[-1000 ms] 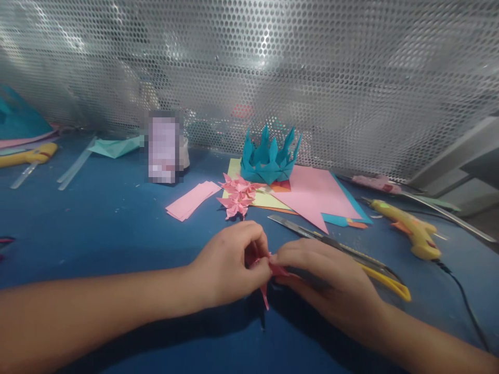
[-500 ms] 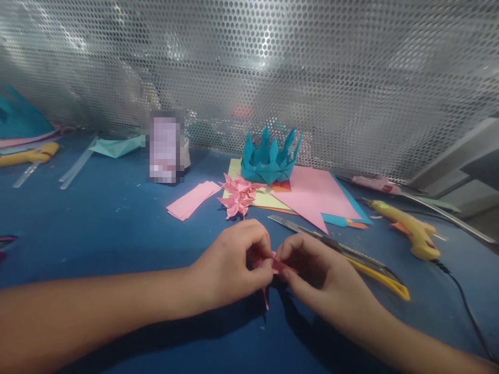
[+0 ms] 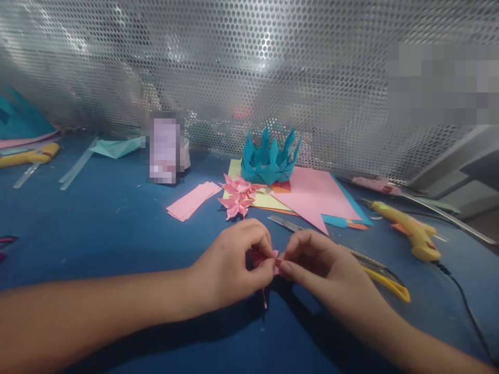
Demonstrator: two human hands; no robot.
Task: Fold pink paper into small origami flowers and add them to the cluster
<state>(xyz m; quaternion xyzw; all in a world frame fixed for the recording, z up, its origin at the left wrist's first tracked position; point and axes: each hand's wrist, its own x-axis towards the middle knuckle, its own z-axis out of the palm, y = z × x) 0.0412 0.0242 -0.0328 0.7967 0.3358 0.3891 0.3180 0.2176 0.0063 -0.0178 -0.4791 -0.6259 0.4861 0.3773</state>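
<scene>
Between my two hands is a small pink folded paper piece (image 3: 277, 266), mostly covered by fingers, with a thin pink strip hanging below it. My left hand (image 3: 237, 257) pinches its left side. Thumb and fingertips of my right hand (image 3: 319, 267) are closed on its right edge. Just beyond my left hand lie pink folded paper flowers (image 3: 237, 197). A stack of pink paper strips (image 3: 194, 201) rests to their left. Partly behind my right hand is a yellow-handled utility knife (image 3: 385, 283), its blade extended.
A blue paper crown (image 3: 268, 161) stands on coloured paper sheets (image 3: 312, 192) near the perforated metal wall (image 3: 218, 67). On the right lies a yellow glue gun (image 3: 407, 228) with its cord; another glue gun (image 3: 35, 155) lies far left beside clear glue sticks (image 3: 78, 163). A blurred upright phone-like object (image 3: 165, 148) stands back left.
My right hand has shifted slightly up and its thumb has closed in on the paper's edge, covering more of the knife. My left hand stays nearly in place.
</scene>
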